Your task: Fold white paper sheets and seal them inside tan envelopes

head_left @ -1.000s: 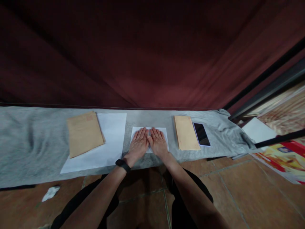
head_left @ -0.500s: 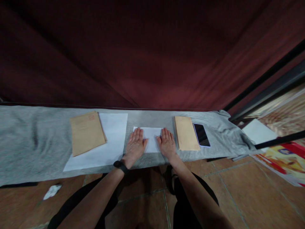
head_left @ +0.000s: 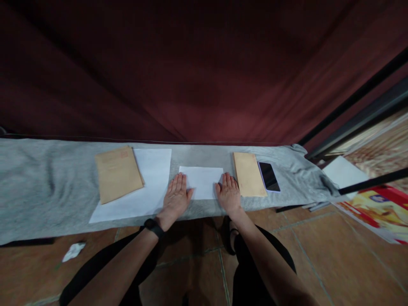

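A folded white sheet of paper (head_left: 204, 182) lies flat on the grey cloth between my two hands. My left hand (head_left: 177, 196) rests palm down at its left edge, fingers stretched forward and thumb out to the side. At the opposite edge my right hand (head_left: 228, 192) lies flat too, its thumb over the paper's border. Neither hand grips anything. Just right of my right hand is a stack of brown envelopes (head_left: 249, 175). Further left, more brown envelopes (head_left: 119, 175) lie on top of larger white sheets (head_left: 156, 170).
A phone (head_left: 269, 177) lies beside the right envelopes. Grey cloth (head_left: 28, 187) covers the narrow surface, with a dark red curtain (head_left: 197, 93) behind it. Dark metal bars (head_left: 357, 114) and a colourful printed box (head_left: 379, 210) are at right. A crumpled tissue (head_left: 73, 251) lies on the tiled floor.
Both hands have slid outward from the middle of the folded paper to its side edges, uncovering more of it. The camera view has shifted slightly.
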Demonstrator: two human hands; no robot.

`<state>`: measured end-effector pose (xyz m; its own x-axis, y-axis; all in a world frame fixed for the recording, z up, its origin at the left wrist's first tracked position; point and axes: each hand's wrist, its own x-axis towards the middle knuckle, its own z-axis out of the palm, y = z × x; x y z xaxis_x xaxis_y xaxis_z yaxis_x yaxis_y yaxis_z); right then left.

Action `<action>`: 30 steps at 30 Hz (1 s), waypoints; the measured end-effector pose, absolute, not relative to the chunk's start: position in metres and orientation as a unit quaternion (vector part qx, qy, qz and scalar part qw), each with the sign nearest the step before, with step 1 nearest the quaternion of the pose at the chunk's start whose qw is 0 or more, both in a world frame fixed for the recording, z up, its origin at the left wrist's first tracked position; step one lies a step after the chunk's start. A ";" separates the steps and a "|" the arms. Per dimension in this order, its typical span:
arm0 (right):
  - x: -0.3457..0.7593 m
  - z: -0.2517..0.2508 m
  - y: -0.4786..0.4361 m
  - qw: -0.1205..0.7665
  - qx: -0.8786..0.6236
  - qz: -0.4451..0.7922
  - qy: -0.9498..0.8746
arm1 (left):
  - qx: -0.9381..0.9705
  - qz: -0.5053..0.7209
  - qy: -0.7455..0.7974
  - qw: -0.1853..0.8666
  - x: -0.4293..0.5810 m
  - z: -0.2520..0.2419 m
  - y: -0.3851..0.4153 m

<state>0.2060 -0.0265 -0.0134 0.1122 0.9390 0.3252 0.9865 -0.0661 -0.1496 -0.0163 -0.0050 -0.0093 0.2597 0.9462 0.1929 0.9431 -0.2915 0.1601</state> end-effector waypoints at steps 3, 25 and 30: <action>0.204 -0.006 -0.038 0.151 -0.732 -0.067 -0.661 | 0.791 0.134 0.596 0.001 -0.021 -0.007 -0.011; 0.220 0.036 -0.016 0.215 -0.800 0.269 -0.492 | 0.865 0.137 0.483 0.005 0.029 0.009 -0.052; 0.229 0.028 -0.013 0.331 -0.718 0.435 -0.431 | 0.864 0.138 0.484 0.015 0.032 0.011 -0.048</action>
<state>0.2287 -0.0127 0.0278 0.2496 0.9069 -0.3396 0.3302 -0.4094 -0.8505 0.0317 -0.0485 0.0112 0.4923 0.8410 0.2244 0.8325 -0.5302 0.1607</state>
